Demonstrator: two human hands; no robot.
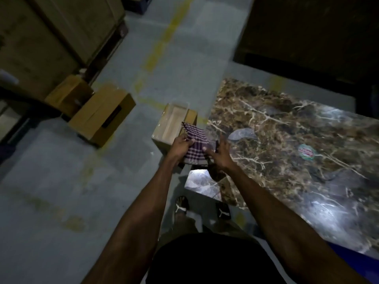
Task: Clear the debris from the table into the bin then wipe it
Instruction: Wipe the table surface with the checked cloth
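The left hand [180, 144] pinches the checked cloth [194, 144] above the box [172, 124] beside the table [287, 140], the right hand [220, 154] is spread by it, so wiping looks next, though a wrapper [306, 152] must go first.

The room is dim and motion-blurred. White glare pools on the glossy brown marble-patterned table [287, 140]; the grey concrete floor [61, 181] is murky, and the corners sink into black.

Marble table [287, 128] — a round sticker [306, 152] and clear wrapper [242, 133] lie on it.
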